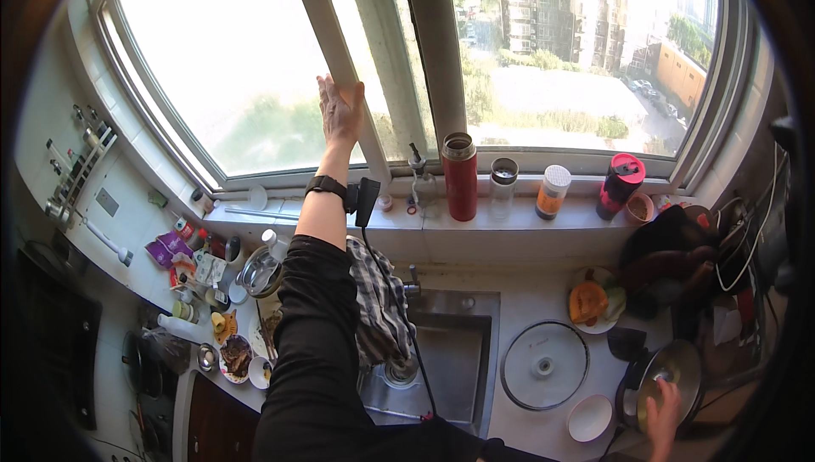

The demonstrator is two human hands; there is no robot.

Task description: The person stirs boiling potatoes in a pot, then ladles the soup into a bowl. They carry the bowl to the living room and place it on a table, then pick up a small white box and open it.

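Observation:
My left hand (340,111) reaches up and grips the upright edge of a sliding window sash (328,35), thumb on the near face and fingers along its left side. A black band with a small device (364,201) is strapped to that wrist, and a cable runs down from it. At the lower right, my right hand (664,412) is over a round cooking pan (675,373), thumb and fingers apart. A bright spot lies at its fingertips; I cannot tell whether it is a glint. Left of the pan are a white bowl (589,419) and a glass lid (544,365).
A red flask (460,178), a glass cup (503,188) and other bottles line the windowsill. Below is a steel sink (455,360) beside a checked cloth (382,309). Dishes of food (235,358), jars and packets crowd the left counter; a plate of cut squash (589,303) stands right.

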